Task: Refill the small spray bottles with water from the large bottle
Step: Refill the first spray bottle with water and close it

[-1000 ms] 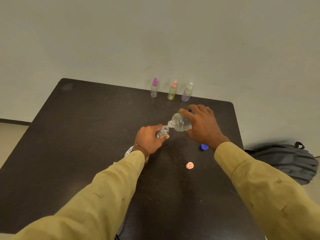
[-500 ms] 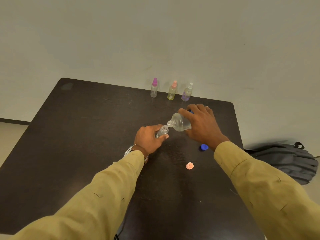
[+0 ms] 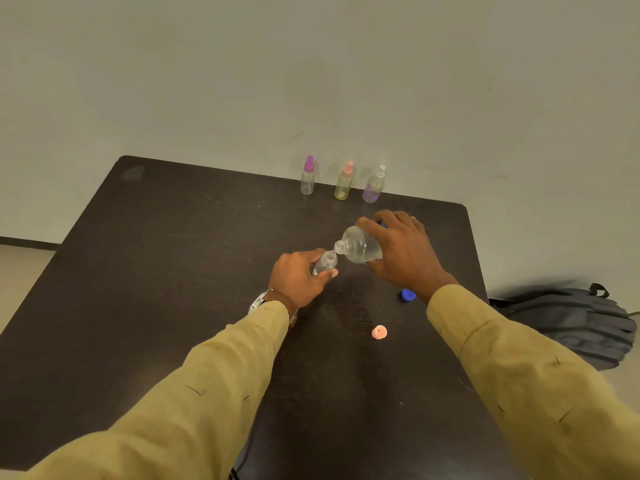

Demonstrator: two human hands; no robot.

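Now my right hand (image 3: 405,252) grips big bottle (image 3: 360,249), tipped w/ mouth at small bottle (image 3: 325,263) gripped in left hand (image 3: 298,280), mid-tabletop (image 3: 156,271).

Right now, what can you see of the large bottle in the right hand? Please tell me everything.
The large bottle is clear, plastic by its look, with a rounded body, a short threaded neck and no cap. It is tipped nearly onto its side above the table, its mouth pointing left, meeting or almost meeting the open top of the small bottle that the left hand holds. The right hand grips its body from above, hiding its base. Clear liquid seems to lie inside.
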